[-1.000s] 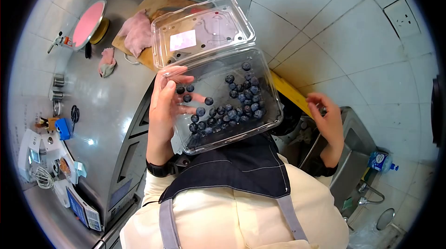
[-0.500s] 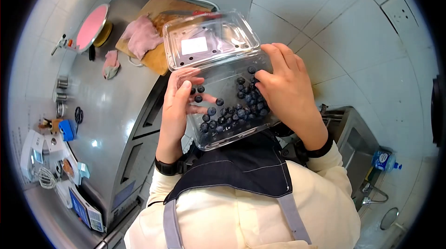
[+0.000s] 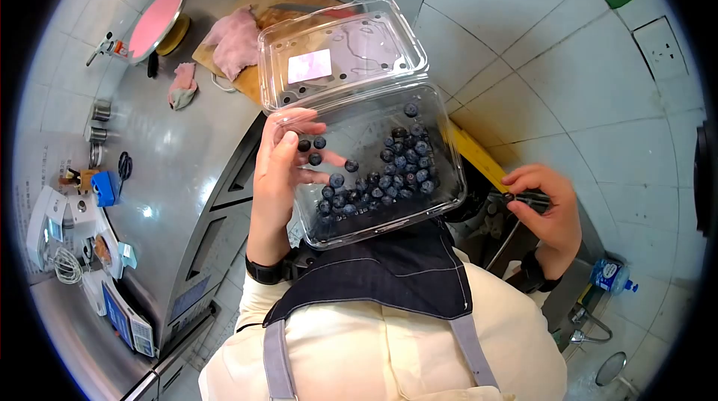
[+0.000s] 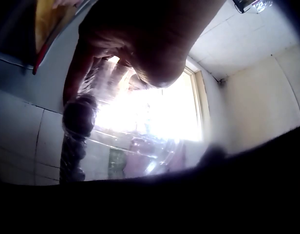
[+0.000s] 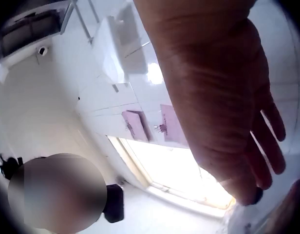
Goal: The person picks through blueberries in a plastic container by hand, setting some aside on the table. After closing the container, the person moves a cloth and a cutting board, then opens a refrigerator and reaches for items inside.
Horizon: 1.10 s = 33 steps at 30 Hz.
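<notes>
Blueberries (image 3: 411, 156) lie loose in a clear plastic box (image 3: 389, 230) in the middle of the head view, most heaped toward its lower right, a few scattered near its left wall. Its clear lid (image 3: 374, 46) stands folded back above, bearing a white label (image 3: 310, 66). From where I stand, the left hand (image 3: 277, 169) grips the box's left side, thumb outside, fingers parted and showing through the plastic. At right, well apart from the box, the right hand (image 3: 553, 210) pinches one dark berry (image 5: 257, 196) at its fingertips; the remaining fingers spread in the right wrist view. Upper left, a pink cloth (image 3: 235, 42) lies on a wooden board (image 3: 249, 89).
</notes>
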Each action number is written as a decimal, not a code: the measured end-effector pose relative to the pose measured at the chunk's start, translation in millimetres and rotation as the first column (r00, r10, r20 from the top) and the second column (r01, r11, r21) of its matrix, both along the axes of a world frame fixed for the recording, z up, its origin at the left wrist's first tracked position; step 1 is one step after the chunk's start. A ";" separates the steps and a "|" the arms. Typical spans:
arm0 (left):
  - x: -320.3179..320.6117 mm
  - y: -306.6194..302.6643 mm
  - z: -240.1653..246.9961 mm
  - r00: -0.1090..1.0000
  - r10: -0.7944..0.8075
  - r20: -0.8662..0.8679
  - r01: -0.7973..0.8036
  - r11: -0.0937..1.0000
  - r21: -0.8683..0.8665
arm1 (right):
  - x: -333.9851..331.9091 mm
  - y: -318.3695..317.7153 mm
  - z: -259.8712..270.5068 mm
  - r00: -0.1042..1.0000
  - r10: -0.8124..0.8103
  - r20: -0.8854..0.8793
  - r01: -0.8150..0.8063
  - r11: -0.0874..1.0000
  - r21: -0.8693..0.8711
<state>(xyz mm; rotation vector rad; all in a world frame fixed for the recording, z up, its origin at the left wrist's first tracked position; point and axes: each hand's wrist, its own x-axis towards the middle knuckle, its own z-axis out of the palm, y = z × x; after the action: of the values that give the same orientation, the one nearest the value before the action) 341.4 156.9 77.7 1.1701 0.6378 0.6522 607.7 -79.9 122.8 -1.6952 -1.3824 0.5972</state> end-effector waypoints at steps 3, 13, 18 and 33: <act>2.8 -0.1 0.5 1.000 -0.006 -0.005 0.006 1.000 -0.004 | -1.4 -8.7 -8.6 0.972 -0.157 0.174 0.186 0.968 -0.168; 14.8 -5.5 8.2 0.995 -0.100 -0.021 0.100 0.995 0.007 | -40.7 89.4 13.1 0.667 0.123 0.735 -0.270 0.959 0.084; 10.4 -6.6 5.8 0.997 -0.059 -0.058 0.059 0.998 -0.005 | -56.1 111.3 -8.0 0.518 0.097 0.850 -0.263 0.964 0.050; 7.2 -3.8 2.3 0.998 -0.022 -0.059 0.024 0.999 0.029 | -43.0 132.5 -15.9 0.509 0.070 0.858 -0.352 0.927 0.133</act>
<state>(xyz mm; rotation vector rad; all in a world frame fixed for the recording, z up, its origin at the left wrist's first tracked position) 348.6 153.0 80.0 1.2267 0.6651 0.6112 564.7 52.5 106.9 -1.6058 -2.2607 -0.4258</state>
